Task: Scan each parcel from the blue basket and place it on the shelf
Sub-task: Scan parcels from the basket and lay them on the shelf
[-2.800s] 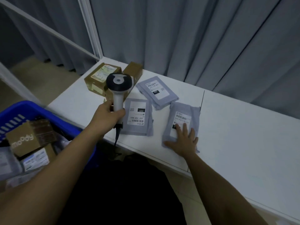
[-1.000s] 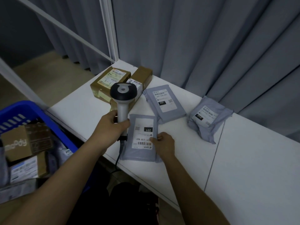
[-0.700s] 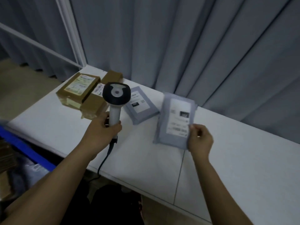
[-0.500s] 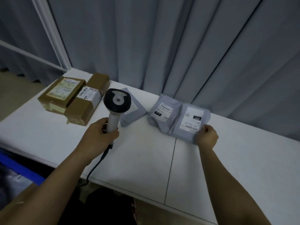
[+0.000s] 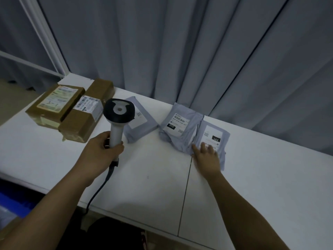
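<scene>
My left hand [image 5: 100, 152] grips the white handle of a barcode scanner [image 5: 118, 116], held upright above the white shelf [image 5: 147, 179]. My right hand [image 5: 207, 157] lies flat with straight fingers on the near end of a grey parcel labelled 231 [image 5: 212, 139]. That parcel rests on the shelf, its left edge against a crumpled grey parcel labelled 010 [image 5: 177, 127]. A third grey parcel [image 5: 140, 121] lies partly behind the scanner head. Only a corner of the blue basket [image 5: 12, 204] shows at the lower left.
Two brown cardboard boxes [image 5: 55, 103] [image 5: 86, 114] sit side by side at the shelf's far left. Grey curtains [image 5: 180, 51] hang directly behind the shelf. The scanner's black cable [image 5: 97, 192] drops over the front edge. A seam [image 5: 183, 195] runs across the shelf.
My right hand carried the 231 parcel from beside the scanner to the right, set it down next to the 010 parcel and flattened on it. The view swung right, away from the basket.
</scene>
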Motion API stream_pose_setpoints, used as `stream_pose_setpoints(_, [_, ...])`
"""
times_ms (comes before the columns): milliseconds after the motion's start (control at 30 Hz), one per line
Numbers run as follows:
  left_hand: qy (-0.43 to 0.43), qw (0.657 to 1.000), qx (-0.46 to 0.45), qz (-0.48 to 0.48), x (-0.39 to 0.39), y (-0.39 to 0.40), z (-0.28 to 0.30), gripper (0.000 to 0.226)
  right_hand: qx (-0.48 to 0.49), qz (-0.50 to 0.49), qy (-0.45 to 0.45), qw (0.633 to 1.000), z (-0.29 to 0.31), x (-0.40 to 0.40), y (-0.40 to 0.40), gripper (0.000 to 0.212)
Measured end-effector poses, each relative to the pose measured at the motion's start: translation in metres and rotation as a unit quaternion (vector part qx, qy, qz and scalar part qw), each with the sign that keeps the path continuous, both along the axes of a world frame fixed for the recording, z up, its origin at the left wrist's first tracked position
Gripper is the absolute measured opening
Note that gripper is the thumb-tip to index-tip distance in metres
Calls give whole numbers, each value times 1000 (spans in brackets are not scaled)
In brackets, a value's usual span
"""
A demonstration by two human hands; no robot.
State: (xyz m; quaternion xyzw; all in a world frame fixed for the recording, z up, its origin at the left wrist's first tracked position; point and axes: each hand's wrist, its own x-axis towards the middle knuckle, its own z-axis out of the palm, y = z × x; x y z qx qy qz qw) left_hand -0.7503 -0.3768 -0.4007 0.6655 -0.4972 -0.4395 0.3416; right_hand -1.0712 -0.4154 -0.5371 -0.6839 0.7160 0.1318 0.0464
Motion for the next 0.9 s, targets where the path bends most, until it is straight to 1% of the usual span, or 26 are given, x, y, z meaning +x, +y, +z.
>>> stream_pose_setpoints(67, [2,1000,0,-5,-2,-1,-1,8,-56,-26,-53,997,5,-3,1,49])
stream_pose_setpoints(133, [5,1000,-2,-5,-3,-3,-1,8,-125,-64,-105,984,16,-5,-3,48])
stream_pose_setpoints(167, [5,1000,-2,-5,-3,-4,-2,9,-157,-80,-131,976,22,-5,-8,48])
stream_pose_setpoints(233, [6,1000,-4,-3,-2,-5,-2,10,-231,-108,-204,945,37,1,-22,49])
stream_pose_setpoints(267, [7,1000,-4,-2,-2,-5,-2,11,-250,-109,-241,931,44,7,-29,48])
stream_pose_setpoints(300, [8,1000,-5,0,-1,-6,-1,11,-240,-98,-266,929,50,18,-37,46])
stream_pose_setpoints(333, [8,1000,-4,1,0,-6,-1,10,-212,-70,-277,935,53,31,-45,41])
stream_pose_setpoints(400, [15,1000,-1,12,2,-7,-1,9,-117,-5,-278,953,47,60,-60,26])
stream_pose_setpoints(433, [22,1000,2,20,4,-7,-1,9,-85,24,-271,958,42,73,-66,26])
stream_pose_setpoints(467, [28,999,4,28,5,-8,-1,10,-85,51,-254,962,35,82,-73,32])
stream_pose_setpoints(500, [33,999,5,36,8,-8,-1,11,-105,57,-231,966,30,89,-78,35])
stream_pose_setpoints(567, [37,998,5,46,16,-9,-1,11,-193,66,-203,958,24,97,-90,38])
stream_pose_setpoints(600, [40,998,5,50,20,-9,-1,11,-234,95,-187,949,22,101,-95,41])
stream_pose_setpoints(633, [46,997,5,56,24,-9,0,9,-248,120,-176,945,23,108,-99,48])
stream_pose_setpoints(667, [55,996,3,63,29,-8,0,8,-231,152,-171,946,21,116,-104,57])
stream_pose_setpoints(700, [64,996,1,70,33,-8,1,8,-179,183,-166,952,19,126,-109,67])
stream_pose_setpoints(767, [75,994,-1,84,43,-8,3,12,-16,230,-129,964,13,149,-118,86])
stream_pose_setpoints(800, [78,993,1,92,48,-7,3,12,35,243,-111,963,8,158,-124,93])
stream_pose_setpoints(833, [78,992,6,102,53,-7,3,11,61,240,-98,964,5,166,-128,96])
stream_pose_setpoints(900, [65,991,12,119,64,-7,0,13,52,219,-104,969,3,179,-133,94])
